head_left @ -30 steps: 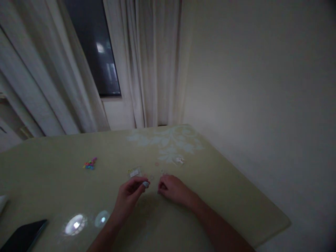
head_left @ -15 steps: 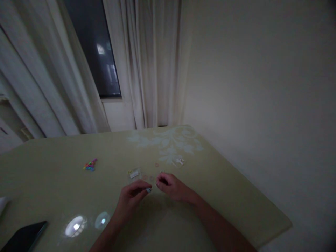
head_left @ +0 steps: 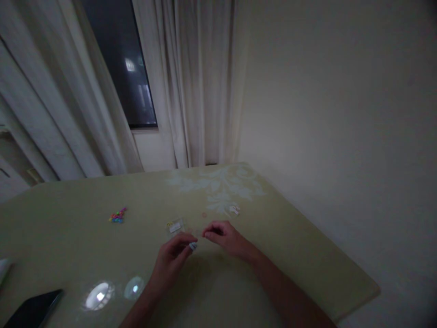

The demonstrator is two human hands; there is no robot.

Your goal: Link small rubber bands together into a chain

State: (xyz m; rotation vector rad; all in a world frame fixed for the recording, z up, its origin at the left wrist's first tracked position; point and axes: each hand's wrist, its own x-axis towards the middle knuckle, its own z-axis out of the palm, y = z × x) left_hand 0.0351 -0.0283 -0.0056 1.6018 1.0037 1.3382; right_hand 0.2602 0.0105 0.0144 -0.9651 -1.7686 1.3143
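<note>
My left hand [head_left: 173, 253] is closed in a pinch over the table, with a small whitish item [head_left: 193, 246] at its fingertips. Just to the right, my right hand [head_left: 223, 237] is also pinched, its fingertips close to the left ones but apart; whatever it holds is too small to make out. Behind my left hand lies a clear packet with a white label [head_left: 175, 226]. A small reddish ring [head_left: 204, 214] rests beyond the hands, and a small white piece [head_left: 234, 209] lies behind my right hand.
A cluster of small colourful pieces [head_left: 118, 215] sits left on the greenish table [head_left: 143, 200]. A dark flat device [head_left: 34, 310] lies at the near left, with a white object [head_left: 4, 269] at the left edge. Curtains and a wall stand beyond.
My right hand has shifted slightly, its fingers now flatter and more extended toward the left hand. My left hand stays nearly in place, still pinching the whitish item.
</note>
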